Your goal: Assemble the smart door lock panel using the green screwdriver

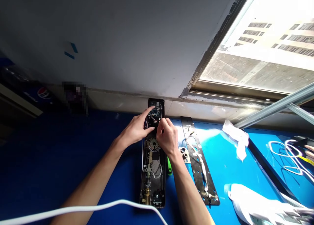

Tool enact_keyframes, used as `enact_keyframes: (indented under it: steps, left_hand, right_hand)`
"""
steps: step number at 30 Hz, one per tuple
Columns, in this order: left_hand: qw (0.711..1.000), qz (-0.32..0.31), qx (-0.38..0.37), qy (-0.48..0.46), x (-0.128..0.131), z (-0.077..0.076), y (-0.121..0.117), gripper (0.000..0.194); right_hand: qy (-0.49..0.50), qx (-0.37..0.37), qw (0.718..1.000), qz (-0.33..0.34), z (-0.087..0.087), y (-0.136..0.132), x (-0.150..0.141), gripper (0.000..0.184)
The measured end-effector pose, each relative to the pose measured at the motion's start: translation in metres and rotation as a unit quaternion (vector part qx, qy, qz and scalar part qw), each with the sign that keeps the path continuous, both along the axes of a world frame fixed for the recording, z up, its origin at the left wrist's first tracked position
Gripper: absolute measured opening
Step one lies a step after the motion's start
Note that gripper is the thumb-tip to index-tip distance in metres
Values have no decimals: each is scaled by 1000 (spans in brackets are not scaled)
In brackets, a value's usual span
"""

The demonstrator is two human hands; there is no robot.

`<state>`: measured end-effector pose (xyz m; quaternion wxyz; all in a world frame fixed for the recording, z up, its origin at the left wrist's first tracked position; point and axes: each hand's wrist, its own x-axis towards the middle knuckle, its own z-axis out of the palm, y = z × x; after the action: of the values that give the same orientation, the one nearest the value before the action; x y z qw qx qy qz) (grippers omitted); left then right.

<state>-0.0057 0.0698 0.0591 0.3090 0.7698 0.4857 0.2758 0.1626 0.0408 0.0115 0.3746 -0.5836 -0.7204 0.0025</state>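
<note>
A long, narrow black housing [160,182], open at the top, lies lengthwise away from me; it looks like part of an electronic door lock. A dark circuit board [156,112] fills its far end, and a brass cylinder [147,196] sits at the near end. My left hand [137,128] has index finger and thumb spread, the index fingertip over the board and the thumb over wires just nearer. Beside it my right hand [168,135] is closed in a pinch above the housing's right side; what it pinches is hidden by its fingers.
Right of the housing lie a small metal plate [184,155] and a long black plate [196,162] with a wire. A green handle [169,167] shows beside my right forearm. A white cable [103,206] crosses in front. A clear plastic bag [235,136] and white cords [287,153] are farther right.
</note>
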Motion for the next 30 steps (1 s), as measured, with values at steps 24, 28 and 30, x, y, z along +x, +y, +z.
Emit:
enact_keyframes:
  steps: [24, 28, 30]
  left_hand:
    - [1000, -17, 4, 3, -3, -3, 1, 85]
    - [1000, -20, 9, 3, -3, -4, 1, 84]
    - [1000, -22, 10, 4, -3, -4, 1, 84]
  right_hand:
    - [54, 47, 997, 25, -4, 1, 3, 33]
    - [57, 53, 996, 35, -4, 1, 4, 35]
    - [58, 56, 996, 39, -3, 1, 4, 36]
